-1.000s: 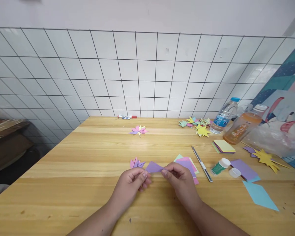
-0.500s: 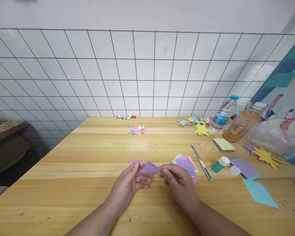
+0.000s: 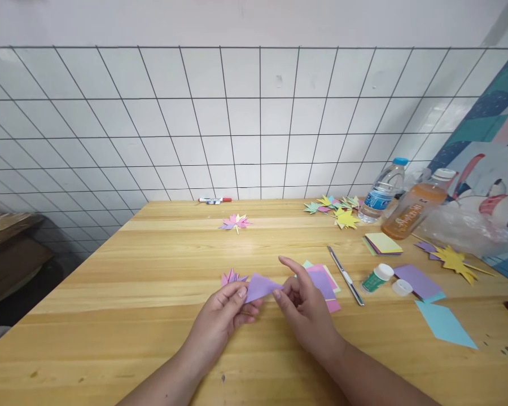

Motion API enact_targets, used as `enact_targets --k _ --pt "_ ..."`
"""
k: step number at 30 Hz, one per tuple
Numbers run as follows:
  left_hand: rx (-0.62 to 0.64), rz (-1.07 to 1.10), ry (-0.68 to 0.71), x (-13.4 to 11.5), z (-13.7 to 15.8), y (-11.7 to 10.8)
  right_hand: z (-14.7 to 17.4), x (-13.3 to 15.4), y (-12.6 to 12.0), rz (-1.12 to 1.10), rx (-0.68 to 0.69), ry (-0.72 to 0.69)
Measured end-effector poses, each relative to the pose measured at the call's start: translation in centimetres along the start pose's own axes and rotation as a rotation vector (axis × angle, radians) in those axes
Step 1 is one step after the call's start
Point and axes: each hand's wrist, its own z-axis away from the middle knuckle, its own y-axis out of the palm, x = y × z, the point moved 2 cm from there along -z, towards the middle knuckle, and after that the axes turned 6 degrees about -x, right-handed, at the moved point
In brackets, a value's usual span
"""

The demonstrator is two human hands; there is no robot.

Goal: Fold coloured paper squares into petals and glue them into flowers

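A small purple folded paper triangle is held up between my two hands, a little above the table. My left hand pinches its left side between thumb and fingers. At its pointed right end, my right hand has the thumb against the tip, with the index finger lifted and the other fingers curled in. Just behind my left hand lies a pink and purple folded paper piece, partly hidden. Loose purple, pink and green paper squares lie behind my right hand, partly covered by it.
Right of my hands lie a utility knife, a glue bottle, its white cap and blue paper. A paper stack, a water bottle and an orange drink bottle stand beyond. Paper leaves and a marker lie farther back.
The purple paper has turned so that more of its face shows. My right index finger has lifted off the tip and now points up. The view has shifted slightly.
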Motion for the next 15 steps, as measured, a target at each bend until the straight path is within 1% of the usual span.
enact_targets --k 3,4,5,7,9,10,12,15 --pt "0.021 -0.034 0.008 -0.2 0.2 0.1 0.4 0.7 0.0 0.266 0.068 -0.219" --pt "0.030 -0.034 0.006 -0.2 0.2 0.1 0.5 1.0 0.0 0.358 0.070 -0.300" --pt "0.039 -0.035 0.005 -0.3 0.3 0.2 0.6 1.4 -0.1 0.436 0.041 -0.378" --pt "0.061 -0.041 0.011 -0.3 0.5 0.3 0.7 2.1 -0.4 0.534 -0.094 -0.502" --pt "0.074 -0.047 0.016 -0.4 0.5 0.3 0.8 2.6 -0.7 0.568 -0.226 -0.582" --pt "0.074 -0.043 0.013 -0.3 0.6 0.4 0.8 2.8 -0.7 0.576 -0.246 -0.611" --pt "0.066 -0.009 -0.008 -0.3 0.5 0.3 0.9 2.9 -0.7 0.598 -0.185 -0.653" --pt "0.059 0.075 -0.032 -0.1 0.4 0.2 0.9 2.6 -0.4 0.637 -0.013 -0.687"
